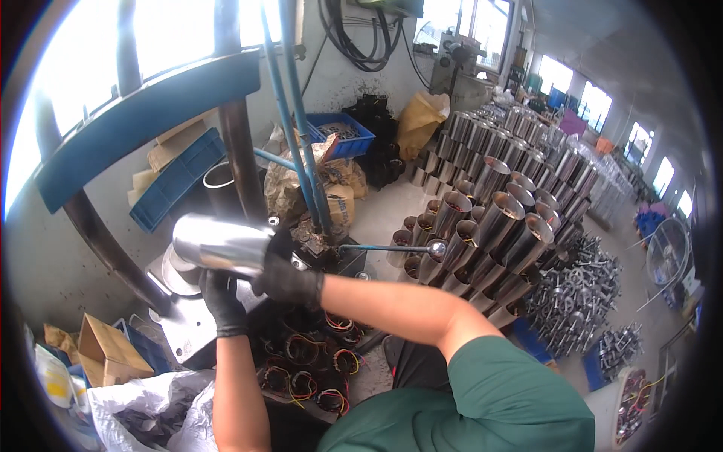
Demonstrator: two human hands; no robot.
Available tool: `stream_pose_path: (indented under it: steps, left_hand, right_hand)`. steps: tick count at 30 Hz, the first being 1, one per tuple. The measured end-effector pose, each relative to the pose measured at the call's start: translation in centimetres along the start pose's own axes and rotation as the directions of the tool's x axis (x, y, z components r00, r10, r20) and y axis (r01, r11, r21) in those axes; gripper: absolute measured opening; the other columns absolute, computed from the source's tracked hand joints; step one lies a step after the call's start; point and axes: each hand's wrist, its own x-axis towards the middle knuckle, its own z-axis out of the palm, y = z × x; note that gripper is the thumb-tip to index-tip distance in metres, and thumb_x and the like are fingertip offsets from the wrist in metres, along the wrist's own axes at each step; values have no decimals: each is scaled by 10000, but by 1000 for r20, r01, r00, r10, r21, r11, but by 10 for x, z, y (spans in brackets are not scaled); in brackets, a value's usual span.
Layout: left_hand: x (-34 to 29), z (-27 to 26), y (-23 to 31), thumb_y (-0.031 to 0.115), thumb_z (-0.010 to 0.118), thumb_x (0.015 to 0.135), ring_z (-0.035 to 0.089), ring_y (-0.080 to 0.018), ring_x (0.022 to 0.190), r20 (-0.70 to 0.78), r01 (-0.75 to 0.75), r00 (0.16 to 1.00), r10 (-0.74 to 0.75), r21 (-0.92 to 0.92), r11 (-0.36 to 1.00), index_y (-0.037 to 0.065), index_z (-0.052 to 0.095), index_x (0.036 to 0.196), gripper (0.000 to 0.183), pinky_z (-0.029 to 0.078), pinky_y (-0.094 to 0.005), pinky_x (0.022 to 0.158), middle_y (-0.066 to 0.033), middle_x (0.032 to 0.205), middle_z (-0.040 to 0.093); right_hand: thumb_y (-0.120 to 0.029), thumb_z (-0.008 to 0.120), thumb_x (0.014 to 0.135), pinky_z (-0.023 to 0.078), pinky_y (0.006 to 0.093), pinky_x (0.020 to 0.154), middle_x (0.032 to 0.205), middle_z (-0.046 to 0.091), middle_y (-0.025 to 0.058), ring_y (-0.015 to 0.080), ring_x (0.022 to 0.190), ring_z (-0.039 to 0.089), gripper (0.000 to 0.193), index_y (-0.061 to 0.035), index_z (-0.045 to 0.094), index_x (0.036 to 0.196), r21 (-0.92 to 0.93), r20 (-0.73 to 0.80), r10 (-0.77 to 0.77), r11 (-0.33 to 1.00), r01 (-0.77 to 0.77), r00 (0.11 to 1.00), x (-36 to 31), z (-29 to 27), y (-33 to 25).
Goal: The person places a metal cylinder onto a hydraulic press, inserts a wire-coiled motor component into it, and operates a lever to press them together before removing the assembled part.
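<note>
A shiny steel cylinder (222,245) lies tilted nearly level in front of me, blurred at its left end. My right hand (290,279), in a black glove, is closed around its right end. Under the cylinder, my left hand (223,303), gloved too, grips from below; its fingertips are partly hidden by the metal. Just beneath the cylinder's left end sits a round pale metal piece (179,275) on the press's metal plate (192,328). Black wound motor stators (303,348) with coloured wires stand near my knees.
The press's blue crossbeam (151,124) and dark columns (241,158) rise around the work spot. A lever with a ball end (435,248) sticks out right. Stacked steel cylinders (493,218) and heaped metal parts (576,294) fill the right floor. A white sack (162,403) lies lower left.
</note>
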Motion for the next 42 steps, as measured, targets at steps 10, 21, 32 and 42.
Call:
stream_pose_path:
  steps: [10,21,32,42]
  left_hand:
    - [33,42,28,194,656,1005,649,-300,1141,312,-333,942,121,908,254,15,625,1316,360,494,-365,1016,-155,1260,663]
    - [97,26,40,369,545,1047,649,-380,1107,163,-215,971,-173,914,-345,45,730,1137,384,492,-420,977,-211,1142,732]
    - [87,78,20,338,511,1012,657,-399,1179,183,-175,981,-65,688,-704,84,747,1135,368,484,-451,1021,-225,1190,716]
    - [68,92,18,208,437,1044,658,-380,1245,176,-294,955,-237,476,-829,113,712,1303,390,495,-496,1097,-218,1411,633]
  right_hand:
    - [-161,675,834,480,361,683,787,679,66,160,725,569,139,-35,720,796,916,19,855,193,-352,518,-113,82,-32]
    - [-312,695,784,457,340,710,832,579,29,166,764,529,212,-107,658,824,951,264,683,-304,-64,681,-97,88,-29]
    - [-363,716,829,498,395,779,909,621,84,201,909,565,299,-133,664,1013,998,64,744,-65,-23,665,-107,90,2]
    - [-260,627,890,570,323,774,992,697,123,195,821,688,310,12,689,1027,948,220,797,-310,68,563,-163,27,-58]
